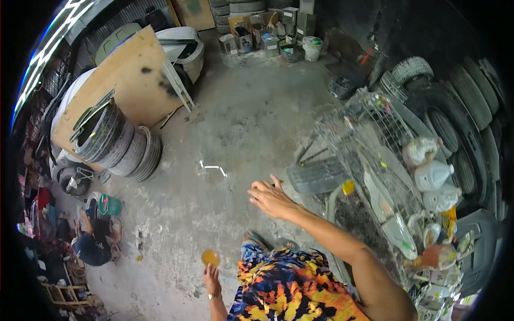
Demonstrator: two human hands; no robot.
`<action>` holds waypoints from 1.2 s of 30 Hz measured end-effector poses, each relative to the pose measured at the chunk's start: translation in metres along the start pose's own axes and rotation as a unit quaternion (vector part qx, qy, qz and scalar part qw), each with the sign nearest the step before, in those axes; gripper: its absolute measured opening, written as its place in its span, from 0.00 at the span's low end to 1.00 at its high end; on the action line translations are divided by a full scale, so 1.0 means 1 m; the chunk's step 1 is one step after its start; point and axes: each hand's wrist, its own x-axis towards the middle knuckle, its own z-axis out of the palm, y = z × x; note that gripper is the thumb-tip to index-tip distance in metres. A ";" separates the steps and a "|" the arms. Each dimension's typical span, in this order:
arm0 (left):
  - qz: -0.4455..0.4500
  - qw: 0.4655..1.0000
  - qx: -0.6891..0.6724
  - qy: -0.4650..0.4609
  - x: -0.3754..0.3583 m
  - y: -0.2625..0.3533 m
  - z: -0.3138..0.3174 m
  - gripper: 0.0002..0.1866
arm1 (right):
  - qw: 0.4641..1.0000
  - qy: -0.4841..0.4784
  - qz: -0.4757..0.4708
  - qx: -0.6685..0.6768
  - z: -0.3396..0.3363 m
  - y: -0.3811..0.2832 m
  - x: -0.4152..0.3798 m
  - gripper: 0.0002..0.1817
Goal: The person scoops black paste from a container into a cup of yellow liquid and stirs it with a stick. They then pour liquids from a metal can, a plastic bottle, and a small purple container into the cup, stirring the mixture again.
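Observation:
My left hand [212, 280] is low in the view, beside my body, with a band on its wrist. Its fingers close on a round amber-yellow disc [210, 258]; its exact kind is hard to make out. My right hand [272, 199] reaches forward over the floor, fingers loosely bent and apart, with nothing visible in it. Just beyond it to the right, a grey ribbed panel [317, 176] lies beside a wire-mesh rack [375, 142]. A yellow piece [348, 187] sits at the rack's near edge.
Stacked tires [120, 142] and a leaning wooden board [123, 80] stand at left. A person [92, 246] crouches by a green bucket [110, 205]. Plastic jugs [432, 176] and more tires [412, 69] line the right. Cans and a white bucket [312, 48] stand at the back.

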 end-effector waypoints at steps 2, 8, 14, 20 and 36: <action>-0.015 0.998 0.014 0.064 0.043 0.022 -0.009 0.26 | 0.999 0.016 0.006 -0.029 0.009 0.047 0.067 0.15; -0.121 0.989 0.040 0.078 0.249 0.079 0.019 0.24 | 0.978 0.052 0.165 -0.119 0.007 0.177 0.183 0.15; -0.149 0.973 0.167 -0.057 0.451 0.195 0.214 0.19 | 0.895 0.065 0.440 -0.029 -0.001 0.262 0.209 0.16; -0.086 0.946 0.288 -0.123 0.624 0.263 0.438 0.28 | 0.817 0.061 0.573 0.035 -0.032 0.358 0.277 0.15; -0.232 0.960 0.155 0.004 0.830 0.306 0.707 0.18 | 0.898 0.242 0.357 0.085 -0.274 0.717 0.825 0.12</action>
